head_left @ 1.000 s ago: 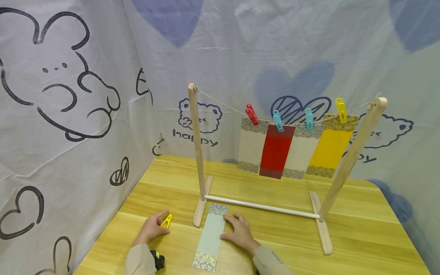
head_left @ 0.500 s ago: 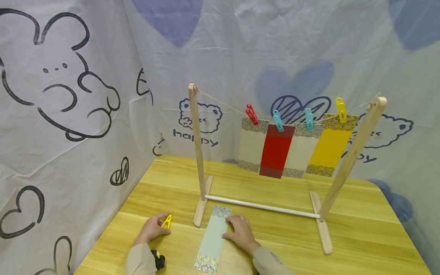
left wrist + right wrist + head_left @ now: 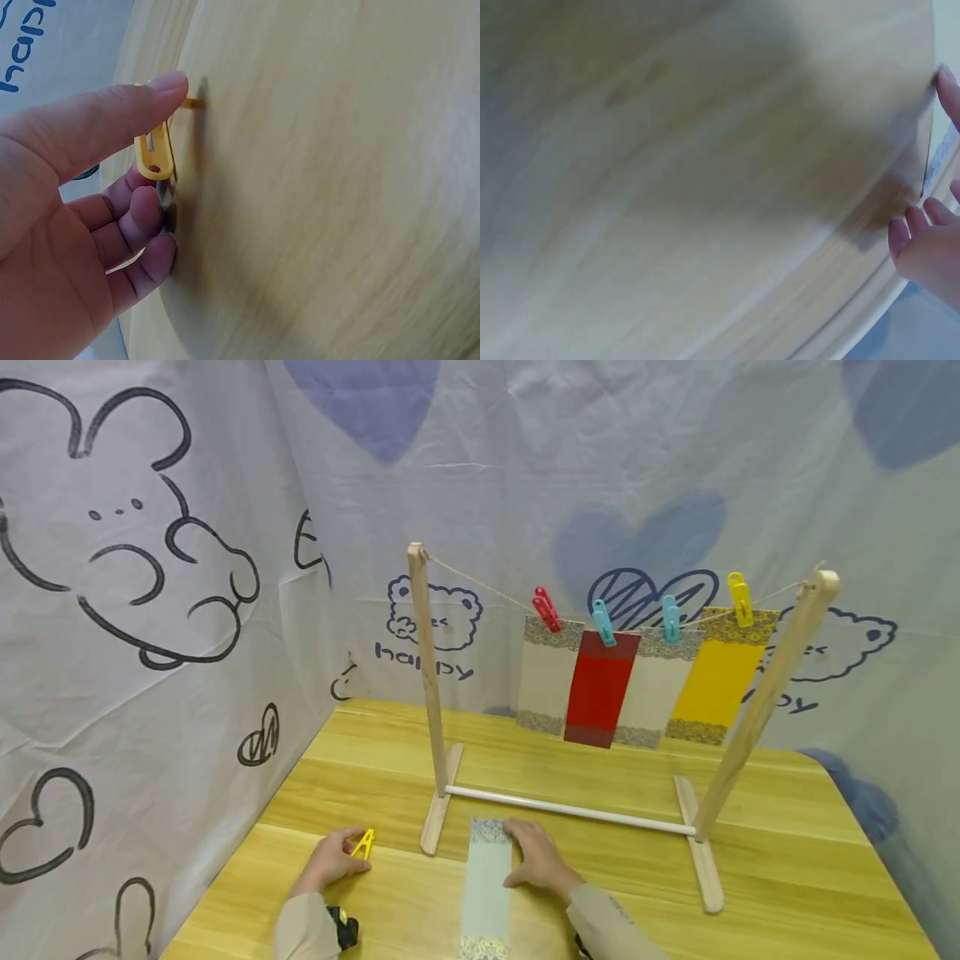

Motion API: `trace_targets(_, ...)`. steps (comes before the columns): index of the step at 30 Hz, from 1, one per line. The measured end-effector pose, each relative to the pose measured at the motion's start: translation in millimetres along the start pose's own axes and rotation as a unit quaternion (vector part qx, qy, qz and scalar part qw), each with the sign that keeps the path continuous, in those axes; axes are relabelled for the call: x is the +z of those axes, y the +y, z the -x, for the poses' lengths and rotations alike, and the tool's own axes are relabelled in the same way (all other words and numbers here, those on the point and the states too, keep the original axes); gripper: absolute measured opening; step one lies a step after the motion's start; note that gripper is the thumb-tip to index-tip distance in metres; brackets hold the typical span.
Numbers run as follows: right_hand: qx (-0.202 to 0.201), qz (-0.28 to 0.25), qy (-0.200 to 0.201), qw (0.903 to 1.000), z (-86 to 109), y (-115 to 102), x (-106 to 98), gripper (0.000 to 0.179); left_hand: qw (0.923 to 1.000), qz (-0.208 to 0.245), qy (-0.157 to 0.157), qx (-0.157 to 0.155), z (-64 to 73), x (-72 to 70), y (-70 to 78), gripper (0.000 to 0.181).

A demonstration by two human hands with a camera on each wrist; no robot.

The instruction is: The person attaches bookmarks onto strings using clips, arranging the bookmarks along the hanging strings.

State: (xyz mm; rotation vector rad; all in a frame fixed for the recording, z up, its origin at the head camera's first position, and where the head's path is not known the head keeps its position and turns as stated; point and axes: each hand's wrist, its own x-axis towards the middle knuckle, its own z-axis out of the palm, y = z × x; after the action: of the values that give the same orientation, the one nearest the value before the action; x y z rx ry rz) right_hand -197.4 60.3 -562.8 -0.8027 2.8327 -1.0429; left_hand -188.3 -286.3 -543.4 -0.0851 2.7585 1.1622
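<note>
In the head view my left hand (image 3: 335,859) pinches a yellow clothespin (image 3: 363,844) just above the table. The left wrist view shows the thumb lying across this clothespin (image 3: 154,154), with the other fingers loosely curled below. A pale green card (image 3: 487,885) with lace-patterned ends lies on the table, its near end cut off by the frame. My right hand (image 3: 542,858) is at the card's right edge, thumb and fingers spread apart along it. Only the fingers of the right hand (image 3: 937,247) and a sliver of the card show in the right wrist view.
A wooden stand (image 3: 429,677) with a white crossbar (image 3: 570,807) stands behind the hands. Along its string hang a red card (image 3: 600,693), a yellow card (image 3: 716,685) and two cream cards, held by red, blue and yellow clothespins. A patterned cloth (image 3: 480,468) surrounds the table.
The pale green card has slid right and toward the near edge, turning from slanted to nearly straight. My right hand has shifted right with it. The left hand holds the clothespin almost still.
</note>
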Motion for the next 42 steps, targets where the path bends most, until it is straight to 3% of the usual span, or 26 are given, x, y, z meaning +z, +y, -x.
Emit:
trace_targets(6,0.010,-0.019,0.001,0.9998,-1.3,4,-3,0.083,1.0000,0.000,0.001,0.000,2.3,-1.4,0.2,0.053)
trace_targets(13,0.023,0.003,0.019,0.9995,-5.5,4,-3,0.079,0.9999,0.014,0.006,0.007,1.8,-0.6,0.2,0.045)
trace_targets(20,0.040,0.047,-0.034,0.9975,-9.4,-3,-13,0.084,0.9995,0.027,0.012,-0.008,1.1,0.0,-0.5,0.036)
trace_targets(28,0.048,0.100,-0.091,0.9896,-12.2,-6,-18,0.092,0.9992,0.038,0.011,-0.004,5.0,-0.4,3.4,0.033)
trace_targets(36,0.073,0.064,-0.092,0.9910,-10.0,-7,-18,0.075,0.9993,0.035,0.011,-0.001,4.9,0.4,3.5,0.034)
trace_targets(38,0.057,0.049,-0.084,0.9936,-9.2,-2,-17,0.073,0.9993,0.036,0.012,0.000,4.9,0.6,3.0,0.034)
trace_targets(42,0.069,0.016,-0.080,0.9942,-8.3,-1,-17,0.069,0.9993,0.036,0.014,0.005,5.1,0.3,2.6,0.034)
